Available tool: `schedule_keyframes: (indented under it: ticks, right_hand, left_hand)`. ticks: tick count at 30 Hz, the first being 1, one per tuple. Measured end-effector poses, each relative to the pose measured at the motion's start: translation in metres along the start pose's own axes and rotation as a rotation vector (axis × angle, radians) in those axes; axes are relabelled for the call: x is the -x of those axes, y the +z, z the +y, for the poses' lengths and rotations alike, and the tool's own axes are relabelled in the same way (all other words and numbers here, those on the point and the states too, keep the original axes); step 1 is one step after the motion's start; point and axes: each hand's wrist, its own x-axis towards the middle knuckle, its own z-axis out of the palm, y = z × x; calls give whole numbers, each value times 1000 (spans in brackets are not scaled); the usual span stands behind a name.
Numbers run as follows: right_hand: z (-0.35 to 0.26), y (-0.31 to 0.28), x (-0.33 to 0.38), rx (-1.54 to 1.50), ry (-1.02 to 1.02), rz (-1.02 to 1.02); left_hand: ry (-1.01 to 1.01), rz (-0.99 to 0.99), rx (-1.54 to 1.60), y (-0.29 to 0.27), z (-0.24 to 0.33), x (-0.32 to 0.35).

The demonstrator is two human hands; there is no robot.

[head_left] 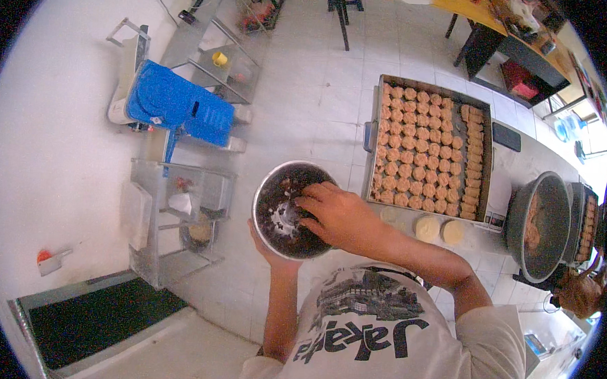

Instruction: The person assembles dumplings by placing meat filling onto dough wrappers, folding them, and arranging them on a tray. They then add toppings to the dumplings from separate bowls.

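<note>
A round metal bowl [259, 230] with a dark inside is held up in front of my body. My left hand [272, 255] supports it from below at its near left side, with the fingers mostly hidden under the bowl. My right hand [336, 215] reaches over the right rim into it. Its fingers are bent and spread, with a gap between thumb and fingers, and nothing shows between them. Small dark bits [288, 219] and some paler crumbs lie in the bowl; their kind is unclear. To the right, a metal tray [375, 135] carries rows of round, ridged, light-brown dough pieces.
Two pale round jar-like things [426, 229] stand just below the tray. A large grey tub [555, 199] holds a dough lump [533, 234], with another tray [585, 228] beyond. A blue-covered machine [184, 108] and metal shelves [170, 251] line the left wall. A table [467, 11] stands far off.
</note>
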Motion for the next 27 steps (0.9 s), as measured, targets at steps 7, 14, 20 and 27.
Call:
schedule_keyframes:
  ticks: [7,14,20,27]
  right_hand:
    - [2,24,-8,98,25,-144]
    - [5,12,-6,-301,50,41]
    - [34,-20,12,-771,316,29]
    - [134,-39,59,-713,630,177]
  left_hand:
    - [65,-94,-154,-10,1,5]
    - [16,-41,20,-8,-1,0]
    - [-21,-31,18,-8,-5,-2]
    - [-31,-109,91,-25,15,-4]
